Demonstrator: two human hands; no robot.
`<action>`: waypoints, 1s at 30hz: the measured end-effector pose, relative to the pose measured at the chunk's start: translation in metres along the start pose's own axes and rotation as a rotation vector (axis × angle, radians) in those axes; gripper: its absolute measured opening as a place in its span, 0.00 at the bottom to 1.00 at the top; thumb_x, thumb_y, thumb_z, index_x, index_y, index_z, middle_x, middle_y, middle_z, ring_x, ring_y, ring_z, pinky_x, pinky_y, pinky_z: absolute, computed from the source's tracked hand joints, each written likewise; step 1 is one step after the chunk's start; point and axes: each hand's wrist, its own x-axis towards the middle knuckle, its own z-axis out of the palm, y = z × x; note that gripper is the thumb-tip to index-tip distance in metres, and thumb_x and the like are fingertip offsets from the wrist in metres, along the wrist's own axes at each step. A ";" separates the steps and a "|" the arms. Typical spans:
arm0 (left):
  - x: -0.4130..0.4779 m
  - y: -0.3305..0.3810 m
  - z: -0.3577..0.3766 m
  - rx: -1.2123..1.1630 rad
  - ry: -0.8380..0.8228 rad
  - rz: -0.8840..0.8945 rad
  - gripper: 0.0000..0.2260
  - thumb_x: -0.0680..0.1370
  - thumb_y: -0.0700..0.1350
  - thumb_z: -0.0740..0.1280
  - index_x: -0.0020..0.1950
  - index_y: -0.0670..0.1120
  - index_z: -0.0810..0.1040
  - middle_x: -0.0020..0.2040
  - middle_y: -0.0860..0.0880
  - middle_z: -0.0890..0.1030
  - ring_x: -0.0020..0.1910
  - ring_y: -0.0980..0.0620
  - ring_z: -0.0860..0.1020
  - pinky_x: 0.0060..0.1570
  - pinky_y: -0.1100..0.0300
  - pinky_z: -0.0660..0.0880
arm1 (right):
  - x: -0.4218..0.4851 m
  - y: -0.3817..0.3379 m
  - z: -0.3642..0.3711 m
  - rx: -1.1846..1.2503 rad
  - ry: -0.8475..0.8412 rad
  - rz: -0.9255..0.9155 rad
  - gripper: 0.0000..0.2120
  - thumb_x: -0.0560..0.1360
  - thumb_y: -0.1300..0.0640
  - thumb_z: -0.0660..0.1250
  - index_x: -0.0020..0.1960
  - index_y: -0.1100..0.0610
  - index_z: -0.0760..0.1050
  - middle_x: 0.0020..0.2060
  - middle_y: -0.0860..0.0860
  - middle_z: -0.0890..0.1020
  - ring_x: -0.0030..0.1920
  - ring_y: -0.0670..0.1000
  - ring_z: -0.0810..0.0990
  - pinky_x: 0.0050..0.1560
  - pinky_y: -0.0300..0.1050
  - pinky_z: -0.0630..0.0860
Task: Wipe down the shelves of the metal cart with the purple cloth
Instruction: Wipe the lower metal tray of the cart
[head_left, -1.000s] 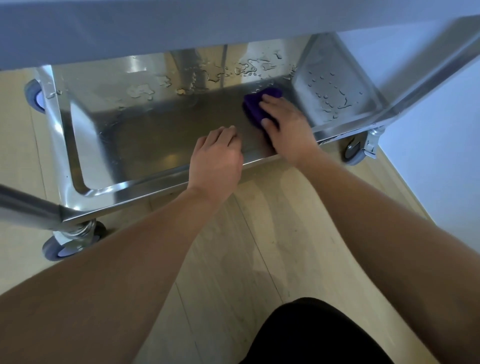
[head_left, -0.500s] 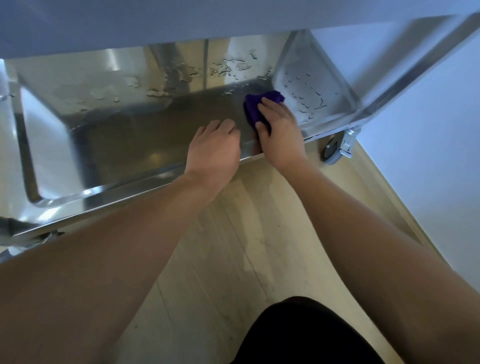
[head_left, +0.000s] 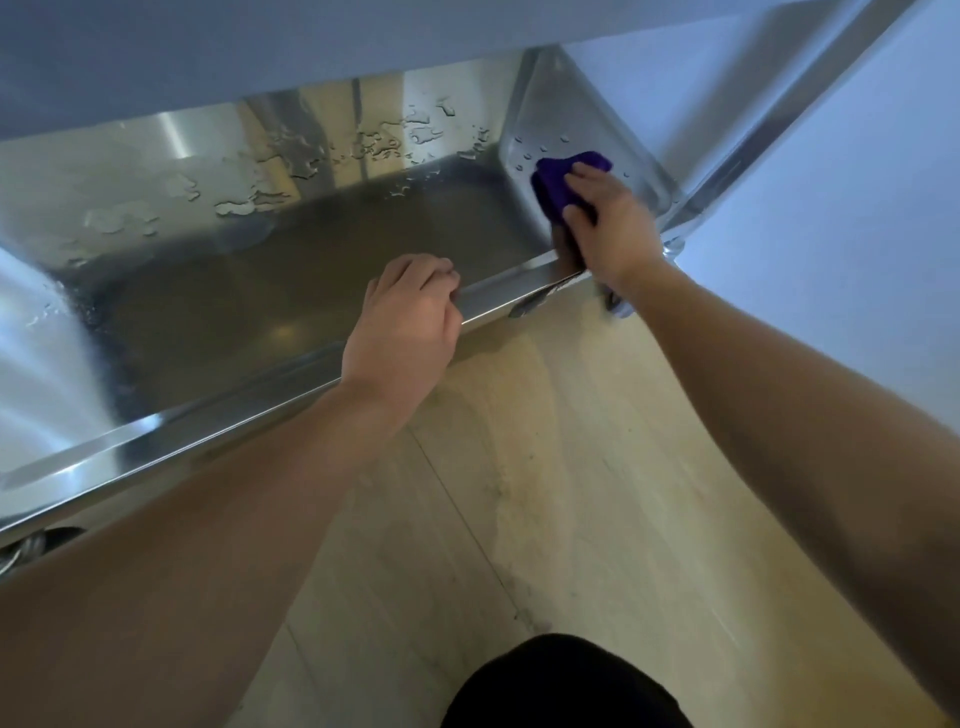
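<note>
Purple cloth (head_left: 558, 179) sits at the upper right of the frame, gripped by the right hand (head_left: 608, 228) and pressed to the end wall of the steel shelf (head_left: 291, 291). The left hand (head_left: 402, 322) curls over the front rim (head_left: 208, 415). Water beads (head_left: 384, 143) across the upper middle suggest much wiping remains.

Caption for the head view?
Right hand holds purple cloth against the right wall of the wet shelf; left hand grips its front rim.

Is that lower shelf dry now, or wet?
Partly wet. Water drops lie along the back of the shelf and by the purple cloth under the right hand; the near middle looks wiped.
</note>
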 end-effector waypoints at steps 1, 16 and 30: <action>0.000 0.000 0.000 -0.001 0.002 0.007 0.12 0.78 0.37 0.62 0.58 0.38 0.81 0.58 0.45 0.80 0.61 0.46 0.75 0.61 0.50 0.72 | 0.003 0.007 -0.002 -0.001 0.010 0.050 0.20 0.80 0.59 0.59 0.72 0.57 0.70 0.73 0.51 0.69 0.73 0.55 0.65 0.74 0.47 0.59; -0.003 0.007 -0.002 0.129 -0.041 0.036 0.14 0.79 0.39 0.60 0.61 0.40 0.79 0.61 0.46 0.78 0.61 0.46 0.75 0.60 0.52 0.72 | 0.001 0.018 -0.003 -0.024 0.036 -0.062 0.19 0.79 0.60 0.61 0.70 0.58 0.73 0.70 0.53 0.72 0.72 0.54 0.68 0.73 0.46 0.61; -0.006 0.008 -0.003 0.198 -0.047 0.024 0.13 0.78 0.40 0.59 0.58 0.40 0.79 0.59 0.44 0.78 0.59 0.44 0.75 0.59 0.51 0.72 | -0.018 -0.065 0.041 -0.021 0.037 -0.282 0.19 0.80 0.60 0.61 0.70 0.57 0.72 0.70 0.52 0.73 0.73 0.55 0.66 0.75 0.50 0.59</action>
